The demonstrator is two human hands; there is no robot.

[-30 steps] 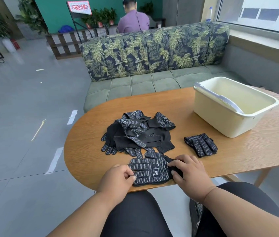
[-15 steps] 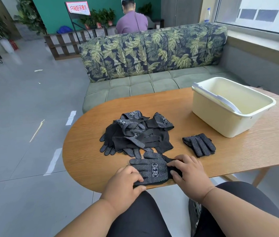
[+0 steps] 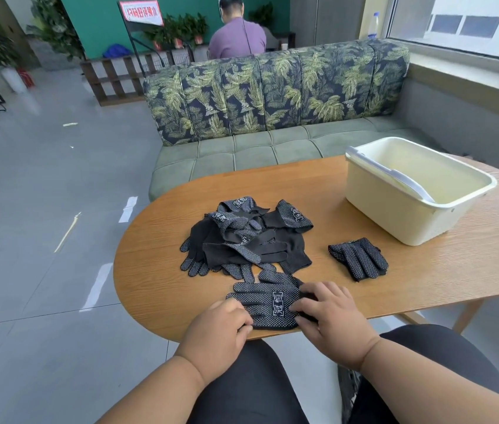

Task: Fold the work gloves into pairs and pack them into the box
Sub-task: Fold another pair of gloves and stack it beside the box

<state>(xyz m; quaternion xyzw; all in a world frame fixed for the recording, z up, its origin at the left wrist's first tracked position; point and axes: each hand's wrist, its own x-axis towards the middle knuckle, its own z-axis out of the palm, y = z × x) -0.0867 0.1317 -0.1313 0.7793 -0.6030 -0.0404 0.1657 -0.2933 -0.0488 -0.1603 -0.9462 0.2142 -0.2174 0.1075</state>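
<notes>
In the head view, both hands work one black dotted glove that lies flat at the near edge of the oval wooden table, palm side up with a white printed mark showing. The left hand has its fingers curled down over the glove's finger end, the thumb tucked by the near edge; whether cloth is pinched between thumb and fingers cannot be told, since the knuckles cover the contact. The right hand rests on the cuff end with fingers bent and spread, fingertips pressing the fabric; the cuff itself is hidden under that hand, and whether a second glove lies beneath the top one is not clear. Just beyond this glove, toward the sofa, sits a loose heap of black gloves, tangled so that the single pieces are hard to count. To the right of the heap, apart from it, lies a folded pair, dotted side up. Farther right and back on the table stands the cream plastic box with a white handle lying across its rim; no gloves show in the part of its inside that is visible. The person's forearms and dark-clad knees are cut off by the lower frame edge.
</notes>
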